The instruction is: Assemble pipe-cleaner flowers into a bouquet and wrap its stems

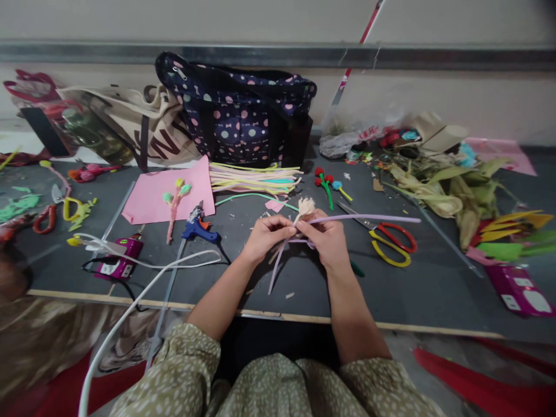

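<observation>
Both hands meet above the front middle of the dark table. My left hand (269, 234) pinches the stem of a cream, frayed flower-like tuft (306, 207), whose top sticks up between the hands. With closed fingers, my right hand (328, 240) grips a lilac pipe cleaner (369, 218) at that same stem. One long end runs off to the right, and another lilac length hangs down toward the table edge. The exact winding under the fingertips is hidden. Right of the hands lie scissors (393, 243) with red and yellow handles.
A blue glue gun (198, 226) lies left of the hands by a pink sheet (143, 197). Behind are a bundle of pipe cleaners (252, 178) and a dotted bag (238, 116). Dried husks (452, 191) cover the right. A white cable (143, 295) crosses the left front edge.
</observation>
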Demonstrator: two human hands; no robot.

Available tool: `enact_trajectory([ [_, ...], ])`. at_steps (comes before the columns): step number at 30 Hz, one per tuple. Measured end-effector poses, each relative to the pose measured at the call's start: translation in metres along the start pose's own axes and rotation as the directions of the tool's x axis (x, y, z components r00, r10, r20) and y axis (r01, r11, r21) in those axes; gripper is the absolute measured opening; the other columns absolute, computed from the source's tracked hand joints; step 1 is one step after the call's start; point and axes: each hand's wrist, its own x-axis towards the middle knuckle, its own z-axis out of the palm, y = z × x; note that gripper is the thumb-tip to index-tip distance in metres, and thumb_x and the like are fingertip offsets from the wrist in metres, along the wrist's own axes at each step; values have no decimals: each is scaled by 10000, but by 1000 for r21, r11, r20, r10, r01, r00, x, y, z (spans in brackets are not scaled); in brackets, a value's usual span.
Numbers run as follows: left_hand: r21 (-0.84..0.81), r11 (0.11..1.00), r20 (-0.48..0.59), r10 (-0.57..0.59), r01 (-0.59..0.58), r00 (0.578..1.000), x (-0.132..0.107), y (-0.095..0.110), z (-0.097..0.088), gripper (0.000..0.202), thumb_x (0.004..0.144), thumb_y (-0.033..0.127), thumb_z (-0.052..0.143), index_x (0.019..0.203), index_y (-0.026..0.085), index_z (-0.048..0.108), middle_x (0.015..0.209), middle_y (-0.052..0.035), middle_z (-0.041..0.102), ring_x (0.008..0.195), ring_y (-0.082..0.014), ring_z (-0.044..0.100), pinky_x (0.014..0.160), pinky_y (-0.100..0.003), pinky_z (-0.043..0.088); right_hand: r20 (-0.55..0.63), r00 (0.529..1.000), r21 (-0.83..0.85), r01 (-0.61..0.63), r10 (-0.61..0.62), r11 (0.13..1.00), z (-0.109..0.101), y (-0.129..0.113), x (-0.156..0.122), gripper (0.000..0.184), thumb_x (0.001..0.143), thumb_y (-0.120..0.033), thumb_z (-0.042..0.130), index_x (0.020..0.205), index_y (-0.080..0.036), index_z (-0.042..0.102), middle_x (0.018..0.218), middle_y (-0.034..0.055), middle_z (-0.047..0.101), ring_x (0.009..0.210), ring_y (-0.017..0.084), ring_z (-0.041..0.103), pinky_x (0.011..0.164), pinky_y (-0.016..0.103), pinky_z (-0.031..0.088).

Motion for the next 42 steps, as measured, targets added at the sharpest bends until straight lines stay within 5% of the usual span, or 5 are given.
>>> enact_trajectory([
  [8, 427, 882, -146, 287, -201, 947, 1, -1, 1, 213, 715, 370, 777, 687, 167, 718, 652, -6, 631, 602, -106, 482, 591, -249, 359, -16, 999, -156, 40, -43, 987, 3, 1, 0, 96, 764, -284, 724, 715, -206, 697, 765, 9, 628, 771, 170, 613, 751, 313, 488],
  [16, 97, 991, -64, 96, -89, 993, 0, -1, -1, 276, 671, 397, 808, 711, 142, 711, 643, -8, 637, 609, -103, 518, 616, -239, 404, 78, 997, -5, -14, 14, 1000, -3, 0, 1, 151, 757, -337, 745, 701, -208, 691, 771, 2, 637, 742, 155, 599, 722, 299, 491],
  [27, -206, 968, 100, -126, 144, 987, -1, 0, -5, 320, 545, 356, 887, 650, 124, 694, 587, -10, 630, 523, -85, 531, 548, -224, 392, 136, 991, 161, -33, 11, 986, 0, -4, -2, 76, 716, -299, 785, 700, -242, 737, 794, 8, 639, 824, 177, 608, 784, 331, 500],
  [36, -255, 932, 208, -207, 258, 956, 1, -2, -7, 359, 493, 375, 903, 589, 121, 668, 536, -8, 598, 485, -81, 503, 513, -227, 378, 152, 986, 230, -103, 69, 968, 6, -6, -4, 136, 672, -356, 813, 710, -240, 750, 774, 4, 643, 761, 165, 609, 698, 309, 507],
  [42, -301, 923, 176, -194, 240, 965, 2, -3, -4, 356, 521, 375, 900, 627, 128, 668, 570, 4, 597, 508, -72, 504, 533, -223, 373, 86, 996, 193, -51, 35, 980, 5, -2, -3, 98, 713, -328, 783, 716, -241, 740, 778, 11, 646, 770, 174, 618, 704, 313, 512],
])
